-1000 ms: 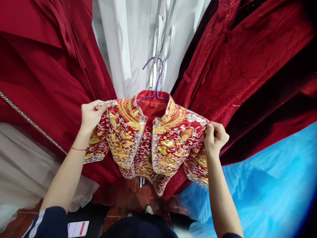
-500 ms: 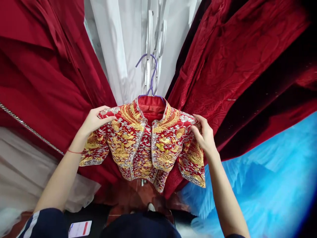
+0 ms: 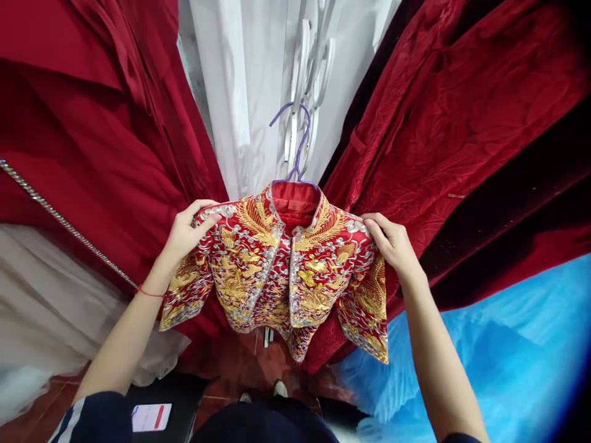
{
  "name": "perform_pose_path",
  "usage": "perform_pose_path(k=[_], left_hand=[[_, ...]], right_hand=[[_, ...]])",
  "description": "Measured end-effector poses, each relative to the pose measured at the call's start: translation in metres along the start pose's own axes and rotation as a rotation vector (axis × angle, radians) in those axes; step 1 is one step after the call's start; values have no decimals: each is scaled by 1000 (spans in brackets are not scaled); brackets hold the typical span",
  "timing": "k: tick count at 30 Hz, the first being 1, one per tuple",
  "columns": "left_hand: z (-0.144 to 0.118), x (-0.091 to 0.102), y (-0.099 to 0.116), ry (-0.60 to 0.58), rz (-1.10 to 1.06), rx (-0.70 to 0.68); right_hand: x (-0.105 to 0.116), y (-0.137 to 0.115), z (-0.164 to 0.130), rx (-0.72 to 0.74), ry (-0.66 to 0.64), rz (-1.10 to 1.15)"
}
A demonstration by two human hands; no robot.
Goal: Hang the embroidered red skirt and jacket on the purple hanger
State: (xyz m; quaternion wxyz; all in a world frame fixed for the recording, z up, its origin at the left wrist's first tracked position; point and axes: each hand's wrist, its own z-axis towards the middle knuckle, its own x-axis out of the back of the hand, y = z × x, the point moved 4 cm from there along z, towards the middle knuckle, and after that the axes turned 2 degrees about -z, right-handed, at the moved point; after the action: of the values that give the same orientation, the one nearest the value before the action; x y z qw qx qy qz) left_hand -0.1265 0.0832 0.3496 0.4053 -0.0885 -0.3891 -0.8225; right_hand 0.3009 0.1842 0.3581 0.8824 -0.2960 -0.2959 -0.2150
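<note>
A short red jacket (image 3: 318, 277) with gold and silver embroidery hangs on a purple hanger (image 3: 302, 141) in front of me. Its front edges are apart, and a small label (image 3: 294, 206) shows inside the stand-up collar. My left hand (image 3: 189, 227) pinches the jacket's shoulder at the left, thumb on top and fingers behind the cloth. At the other shoulder, my right hand (image 3: 392, 240) grips the fabric in the same way, its fingertips partly hidden. The hanger's hook loops at a white rack with rounded openings (image 3: 302, 61).
Dark red gowns (image 3: 106, 123) hang on the left, and red patterned ones (image 3: 429, 141) on the right. White cloth (image 3: 221, 74) is behind the rack. Blue tulle (image 3: 498, 351) spreads at lower right, pale tulle (image 3: 69, 307) at lower left. A phone (image 3: 151, 418) lies on a dark surface below.
The jacket, hanger and rack appear a little further right in view. Both hands keep hold of the shoulders, and the right fingers have closed more tightly on the cloth.
</note>
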Motion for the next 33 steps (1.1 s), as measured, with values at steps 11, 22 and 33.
perform_pose_path(k=[11,22,33], left_hand=[[2,4,15,-23,136,-95],[8,-9,25,58,329,-122],[-204,-153,-36,239,-479,790]], right_hand=[[-2,-3,15,-58,-96,4],[-12,-21,20,9,-19,-127],[-203,-28,-196,-550,16,474]])
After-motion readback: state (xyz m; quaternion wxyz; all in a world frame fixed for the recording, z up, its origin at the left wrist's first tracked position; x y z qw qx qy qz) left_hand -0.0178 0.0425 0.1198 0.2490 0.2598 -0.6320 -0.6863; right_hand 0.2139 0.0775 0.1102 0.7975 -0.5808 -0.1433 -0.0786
